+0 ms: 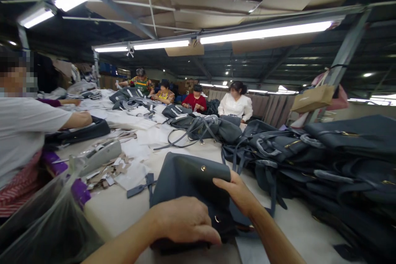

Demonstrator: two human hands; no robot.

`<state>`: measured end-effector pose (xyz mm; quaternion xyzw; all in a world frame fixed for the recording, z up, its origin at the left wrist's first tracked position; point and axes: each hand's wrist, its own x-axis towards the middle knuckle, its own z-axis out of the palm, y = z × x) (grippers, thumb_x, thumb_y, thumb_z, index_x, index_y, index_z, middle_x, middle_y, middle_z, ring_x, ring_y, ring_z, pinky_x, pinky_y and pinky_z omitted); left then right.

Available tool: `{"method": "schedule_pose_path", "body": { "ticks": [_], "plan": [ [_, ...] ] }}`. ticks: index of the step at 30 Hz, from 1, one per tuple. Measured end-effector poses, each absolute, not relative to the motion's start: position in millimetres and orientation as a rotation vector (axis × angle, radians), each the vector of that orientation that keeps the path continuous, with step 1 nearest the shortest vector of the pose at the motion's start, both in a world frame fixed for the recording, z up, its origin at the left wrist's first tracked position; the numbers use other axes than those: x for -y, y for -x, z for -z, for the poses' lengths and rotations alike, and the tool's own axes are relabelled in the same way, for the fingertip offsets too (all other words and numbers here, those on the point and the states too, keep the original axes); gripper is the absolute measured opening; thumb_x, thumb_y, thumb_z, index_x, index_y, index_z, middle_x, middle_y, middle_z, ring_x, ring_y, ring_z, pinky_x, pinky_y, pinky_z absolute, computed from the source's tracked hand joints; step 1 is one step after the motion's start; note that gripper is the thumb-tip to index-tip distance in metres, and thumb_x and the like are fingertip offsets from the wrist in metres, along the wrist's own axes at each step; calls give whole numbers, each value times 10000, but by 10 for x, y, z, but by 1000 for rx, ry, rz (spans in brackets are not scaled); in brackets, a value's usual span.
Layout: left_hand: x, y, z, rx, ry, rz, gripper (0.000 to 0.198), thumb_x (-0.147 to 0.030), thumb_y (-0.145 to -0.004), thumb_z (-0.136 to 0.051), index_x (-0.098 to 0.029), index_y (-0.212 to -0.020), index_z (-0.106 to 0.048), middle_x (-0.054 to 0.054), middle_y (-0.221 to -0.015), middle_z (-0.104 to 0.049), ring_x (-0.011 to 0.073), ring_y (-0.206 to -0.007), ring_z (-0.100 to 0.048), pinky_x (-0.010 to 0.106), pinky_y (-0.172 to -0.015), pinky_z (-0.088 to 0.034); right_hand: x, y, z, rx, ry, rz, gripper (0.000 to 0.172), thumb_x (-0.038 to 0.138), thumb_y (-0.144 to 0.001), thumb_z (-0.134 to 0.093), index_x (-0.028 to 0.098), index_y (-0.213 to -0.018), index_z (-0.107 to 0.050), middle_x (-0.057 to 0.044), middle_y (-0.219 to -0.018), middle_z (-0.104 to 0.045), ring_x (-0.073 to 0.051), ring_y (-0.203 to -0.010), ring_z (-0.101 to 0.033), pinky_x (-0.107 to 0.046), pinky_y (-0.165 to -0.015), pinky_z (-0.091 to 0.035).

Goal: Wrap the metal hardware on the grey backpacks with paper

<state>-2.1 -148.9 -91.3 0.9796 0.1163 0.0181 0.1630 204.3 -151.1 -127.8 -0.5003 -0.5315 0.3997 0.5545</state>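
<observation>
A dark blue-grey handbag (185,173) lies on the table right in front of me, its wide panel bent over and a small gold snap showing near the edge. My right hand (239,192) pinches that panel at its right side, thumb on top. Lower down, my left hand (182,219) is closed over the near part of the bag, fingers curled in at the dark opening; the fingertips are partly hidden. A gold ring-like fitting shows just right of my left thumb. One strap end (137,191) sticks out on the bag's left.
Many similar bags (340,165) are heaped on the right, more (213,128) lie ahead. Cardboard scraps (113,170) and a grey tape dispenser (103,154) sit to the left, near a clear plastic bag (52,214). A co-worker (27,132) handles a dark bag at left; several people sit beyond.
</observation>
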Motion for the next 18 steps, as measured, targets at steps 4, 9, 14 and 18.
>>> {"method": "schedule_pose_path", "body": {
  "ticks": [4,9,14,18],
  "plan": [
    [1458,-68,850,-534,-2860,-314,171,-163,-915,-520,-184,-846,-675,28,-892,-667,172,-850,-623,248,-775,-464,1602,-2062,1177,1291,1231,-922,326,354,-694,-761,181,-968,-729,-24,-892,-750,-251,-901,-644,-367,-839,-487],
    [1515,-309,1059,-621,-2900,-328,230,-270,-827,-651,-169,-1033,-634,86,-1089,-615,260,-1002,-578,372,-875,-479,1864,-2290,1194,1190,1299,-820,361,499,-732,-716,209,-947,-728,-24,-905,-734,-224,-865,-648,-350,-800,-505],
    [1515,-407,1270,-663,-2867,-334,187,-216,-822,-658,-172,-1003,-647,89,-1094,-622,241,-984,-583,357,-862,-486,2364,-2618,1486,862,1550,-637,390,571,-634,-746,201,-749,-705,-72,-796,-733,-233,-737,-656,-307,-580,-503],
    [1509,-573,1284,-626,-2874,-401,102,-179,-854,-616,-161,-930,-681,89,-1058,-653,231,-953,-592,349,-854,-474,2600,-2585,1735,746,1571,-863,467,596,-615,-761,188,-840,-735,-91,-822,-746,-231,-701,-669,-312,-531,-521]
  ]
}}
